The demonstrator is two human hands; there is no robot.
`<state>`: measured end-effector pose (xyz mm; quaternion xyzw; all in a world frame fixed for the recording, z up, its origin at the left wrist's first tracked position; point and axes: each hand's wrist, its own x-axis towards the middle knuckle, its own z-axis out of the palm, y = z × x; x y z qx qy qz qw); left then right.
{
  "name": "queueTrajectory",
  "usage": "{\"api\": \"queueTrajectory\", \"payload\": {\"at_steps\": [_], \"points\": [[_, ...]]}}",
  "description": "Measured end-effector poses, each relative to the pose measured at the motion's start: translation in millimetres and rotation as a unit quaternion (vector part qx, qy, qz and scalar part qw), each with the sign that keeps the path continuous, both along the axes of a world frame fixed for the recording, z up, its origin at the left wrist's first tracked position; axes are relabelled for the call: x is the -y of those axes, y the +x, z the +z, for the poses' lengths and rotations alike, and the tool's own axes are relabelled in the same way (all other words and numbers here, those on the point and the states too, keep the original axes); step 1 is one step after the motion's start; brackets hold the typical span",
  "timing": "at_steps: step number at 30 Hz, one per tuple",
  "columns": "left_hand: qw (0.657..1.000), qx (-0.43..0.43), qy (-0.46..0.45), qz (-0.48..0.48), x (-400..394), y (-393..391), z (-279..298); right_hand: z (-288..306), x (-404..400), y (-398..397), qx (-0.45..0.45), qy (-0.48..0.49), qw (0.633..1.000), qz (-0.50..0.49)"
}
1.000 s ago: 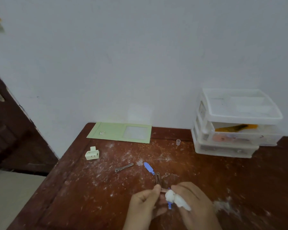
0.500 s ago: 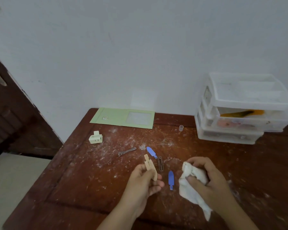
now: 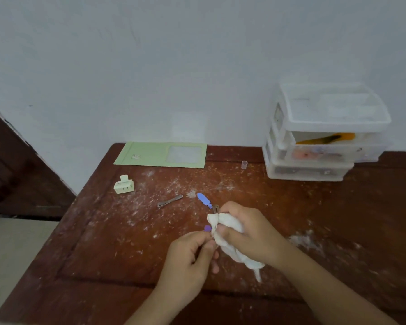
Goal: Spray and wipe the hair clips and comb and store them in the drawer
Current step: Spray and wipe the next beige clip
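Hands rejoined, white cloth now wrapping purple clip

I see a brown wooden table whose top is scuffed and dusted with white powder, with a thicker patch toward its right side. A pale green folder with a clear window lies flat at the far edge, touching the white wall. A small clear cap stands upright near the far edge, right of the folder. At far left I make out a dark wooden door.
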<state>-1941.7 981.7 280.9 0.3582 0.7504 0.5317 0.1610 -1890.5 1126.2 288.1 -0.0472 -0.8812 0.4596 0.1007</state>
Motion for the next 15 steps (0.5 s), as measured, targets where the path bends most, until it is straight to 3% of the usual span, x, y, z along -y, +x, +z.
{"api": "queueTrajectory", "payload": {"at_steps": [6,9,12,15], "points": [[0.995,0.094,0.035,-0.011,3.5,12.7,-11.6,-12.5,9.4,17.8,-0.038,0.009,0.996,-0.077],[0.994,0.103,0.040,0.006,-1.9,18.4,-12.4,-15.1,15.7,19.9,-0.083,-0.026,0.982,-0.165],[0.993,0.109,0.046,0.025,-9.0,20.7,-8.4,-18.0,24.5,14.9,-0.124,-0.048,0.953,-0.272],[0.988,0.142,0.035,0.052,-7.4,15.6,-8.0,-16.7,8.1,9.6,-0.132,-0.187,0.893,-0.388]]}}
